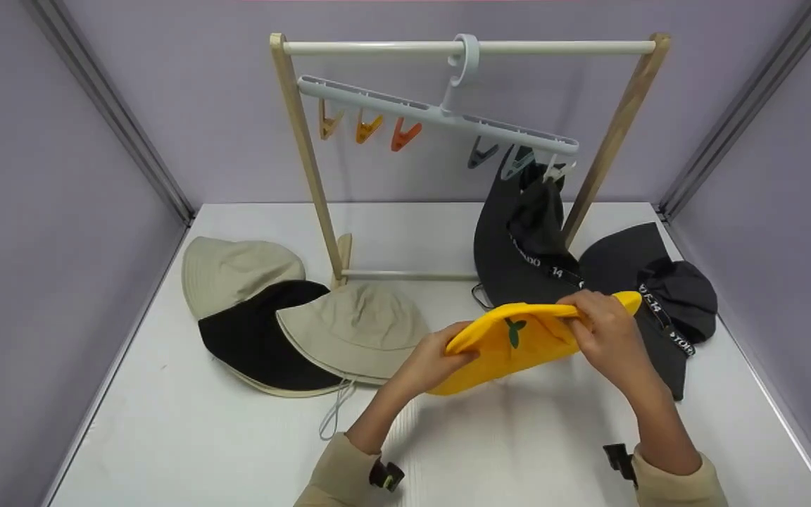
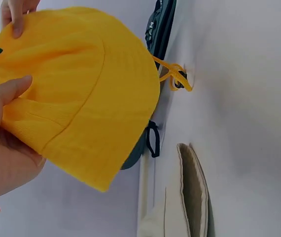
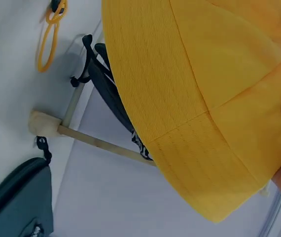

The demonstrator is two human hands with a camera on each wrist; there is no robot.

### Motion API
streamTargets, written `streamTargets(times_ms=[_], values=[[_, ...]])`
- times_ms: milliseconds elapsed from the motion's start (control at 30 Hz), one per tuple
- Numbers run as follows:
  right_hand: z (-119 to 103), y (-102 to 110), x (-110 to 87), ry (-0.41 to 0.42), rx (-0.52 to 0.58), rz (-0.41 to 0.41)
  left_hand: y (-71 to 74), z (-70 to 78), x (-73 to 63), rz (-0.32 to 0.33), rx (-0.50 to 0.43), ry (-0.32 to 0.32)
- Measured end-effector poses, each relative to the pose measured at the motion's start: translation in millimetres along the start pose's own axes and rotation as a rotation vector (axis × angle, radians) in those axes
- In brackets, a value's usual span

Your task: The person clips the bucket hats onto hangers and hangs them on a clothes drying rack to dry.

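Observation:
A yellow bucket hat (image 1: 511, 345) with a green sprout mark is held above the table between both hands. My left hand (image 1: 439, 360) pinches its left side, thumb on the outer cloth in the left wrist view. My right hand (image 1: 606, 338) grips its right side near the top edge. A yellow cord (image 2: 174, 74) dangles from the hat's brim. Behind it stands a wooden rack whose white rod carries a clip hanger (image 1: 441, 116), tilted down to the right. A dark cap (image 1: 518, 239) hangs from the hanger's right-hand clips, its lower part reaching near the table.
Beige bucket hats (image 1: 356, 327) and a black-lined one (image 1: 265, 345) lie overlapping at the left. Another dark cap (image 1: 680, 303) lies at the right, beside the rack. Orange and yellow clips (image 1: 369, 129) hang at the hanger's left. Pale walls enclose the table.

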State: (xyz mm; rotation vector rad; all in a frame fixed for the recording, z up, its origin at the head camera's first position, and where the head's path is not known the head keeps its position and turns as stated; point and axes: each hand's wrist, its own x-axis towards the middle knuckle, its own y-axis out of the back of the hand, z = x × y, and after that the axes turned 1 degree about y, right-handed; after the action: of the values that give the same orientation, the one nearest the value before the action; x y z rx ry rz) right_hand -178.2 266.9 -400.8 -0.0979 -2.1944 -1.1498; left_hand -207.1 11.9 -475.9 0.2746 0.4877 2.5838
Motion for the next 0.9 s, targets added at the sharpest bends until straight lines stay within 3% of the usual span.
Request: streamTargets(times_ms=[133,367,500,700,900], values=[[-2,-2,7.9,0.097,-0.014,-0.033,-1.0,2.3,-6.0,-0.008,-0.014,0.002],[-8,-11,23.3,0.229,0.016,-0.122,-4.9,-0.7,-17.6,-0.076,-0.122,-0.029],[-12,-15,33.0,0.309,0.054,-0.156,-15.0,-1.5,-31.2,-0.01,-0.169,-0.063],[-24,-19,43.1,0.353,0.05,-0.24,-26.3,9.3,-54.6,0.08,-0.222,-0.111],[-35,-24,53.3,0.403,0.057,-0.282,-36.8,-5.3,-59.4,0.156,-0.199,-0.136]])
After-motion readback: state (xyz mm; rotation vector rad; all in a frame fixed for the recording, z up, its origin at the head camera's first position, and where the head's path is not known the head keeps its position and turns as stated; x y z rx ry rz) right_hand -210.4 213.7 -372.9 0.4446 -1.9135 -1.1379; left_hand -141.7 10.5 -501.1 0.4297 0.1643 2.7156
